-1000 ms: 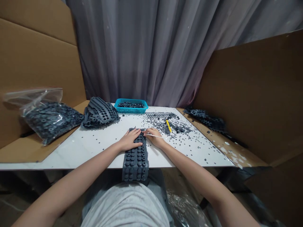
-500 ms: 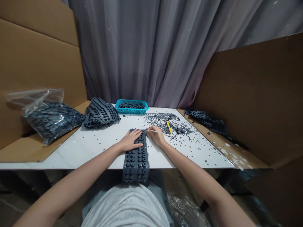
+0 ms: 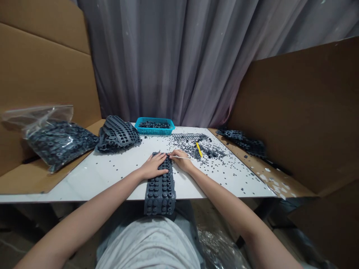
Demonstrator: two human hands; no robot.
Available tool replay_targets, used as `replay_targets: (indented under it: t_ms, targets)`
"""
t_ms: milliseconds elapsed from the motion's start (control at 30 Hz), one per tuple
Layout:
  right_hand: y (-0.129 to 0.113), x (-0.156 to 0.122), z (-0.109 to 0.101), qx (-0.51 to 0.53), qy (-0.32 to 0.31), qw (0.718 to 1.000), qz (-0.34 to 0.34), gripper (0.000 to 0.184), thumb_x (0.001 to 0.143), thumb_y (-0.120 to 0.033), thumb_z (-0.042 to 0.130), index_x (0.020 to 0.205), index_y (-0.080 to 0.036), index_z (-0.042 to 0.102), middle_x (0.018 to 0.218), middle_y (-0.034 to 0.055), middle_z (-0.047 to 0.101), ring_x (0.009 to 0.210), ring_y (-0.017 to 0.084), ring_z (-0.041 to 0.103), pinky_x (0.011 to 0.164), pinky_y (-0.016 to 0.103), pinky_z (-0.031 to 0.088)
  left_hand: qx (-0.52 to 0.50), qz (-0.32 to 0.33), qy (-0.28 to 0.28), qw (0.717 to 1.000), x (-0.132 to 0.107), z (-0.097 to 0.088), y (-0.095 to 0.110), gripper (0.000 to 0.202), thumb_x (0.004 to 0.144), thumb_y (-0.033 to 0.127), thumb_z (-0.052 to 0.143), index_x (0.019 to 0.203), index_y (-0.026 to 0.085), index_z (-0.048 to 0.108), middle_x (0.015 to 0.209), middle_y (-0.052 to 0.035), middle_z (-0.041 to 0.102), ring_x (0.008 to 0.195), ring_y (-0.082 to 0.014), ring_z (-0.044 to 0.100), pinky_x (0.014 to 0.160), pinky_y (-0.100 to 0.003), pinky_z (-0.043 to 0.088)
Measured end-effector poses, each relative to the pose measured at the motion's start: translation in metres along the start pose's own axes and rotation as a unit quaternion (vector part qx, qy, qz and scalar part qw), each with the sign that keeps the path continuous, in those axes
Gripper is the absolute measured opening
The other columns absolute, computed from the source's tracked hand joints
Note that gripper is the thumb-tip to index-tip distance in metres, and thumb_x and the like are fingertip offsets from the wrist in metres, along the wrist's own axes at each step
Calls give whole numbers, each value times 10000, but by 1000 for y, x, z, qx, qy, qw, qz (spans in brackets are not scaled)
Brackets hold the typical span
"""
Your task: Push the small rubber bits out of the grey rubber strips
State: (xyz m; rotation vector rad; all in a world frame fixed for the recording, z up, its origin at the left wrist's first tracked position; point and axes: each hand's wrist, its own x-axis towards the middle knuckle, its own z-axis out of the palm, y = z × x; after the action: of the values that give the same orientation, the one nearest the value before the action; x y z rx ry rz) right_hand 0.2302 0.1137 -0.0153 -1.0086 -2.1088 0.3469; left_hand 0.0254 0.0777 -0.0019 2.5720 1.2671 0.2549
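Right hand: your right hand (image 3: pixel 181 161) has slid left over the white tabletop (image 3: pixel 112 175) since half a second ago; its fingertips now touch the far right corner of the dark grey studded rubber strip (image 3: pixel 160 185).
Stick: the thin pale stick (image 3: pixel 185 158) pinched in that hand came along; its free end now stops short of the small yellow tool (image 3: pixel 199 149).

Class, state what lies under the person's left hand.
The left hand lies flat on a dark studded rubber strip that overhangs the white table. Studs beneath the palm are covered. The right hand holds a thin stick beside it.
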Motion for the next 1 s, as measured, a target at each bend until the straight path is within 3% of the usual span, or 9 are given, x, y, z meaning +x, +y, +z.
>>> replay_targets:
  t_ms: [133,333,600,733,1000]
  targets:
    - [2,2,0,2,17,1000,5,86,840,-271,583,788,-217,626,889,46,710,833,208,592,750,328,423,-1,1,0,1000,0,-1,1,752,851,617,386,1455,215,188,1523,-54,161,1400,-283,96,1112,-504,82]
    - [3,1,-2,164,-23,986,-2,233,823,-433,590,778,-206,620,951,78,712,893,229,642,786,377,464,-4,0,1,1000,-1,-1,0,740,856,608,386,1456,223,186,1522,-53,157,1401,-272,99,1115,-496,79]
    - [4,2,-2,175,-24,984,12,289,806,-486,590,771,-201,620,953,102,707,900,246,649,797,409,471,-6,1,2,1000,-1,-1,0,748,854,618,376,1457,220,181,1523,-55,156,1401,-268,106,1114,-494,81]
    - [5,2,-2,162,-23,986,4,248,816,-441,595,770,-199,621,944,98,709,890,241,646,799,402,465,-7,0,4,1000,-1,-1,1,740,854,614,382,1455,229,187,1522,-54,159,1401,-268,108,1114,-496,85]
    - [1,1,0,7,-2,1000,-24,31,825,-215,612,797,-218,623,926,37,710,871,199,600,795,323,418,-7,1,8,1000,0,1,-1,751,847,620,386,1454,221,193,1521,-55,169,1399,-279,108,1114,-496,88]
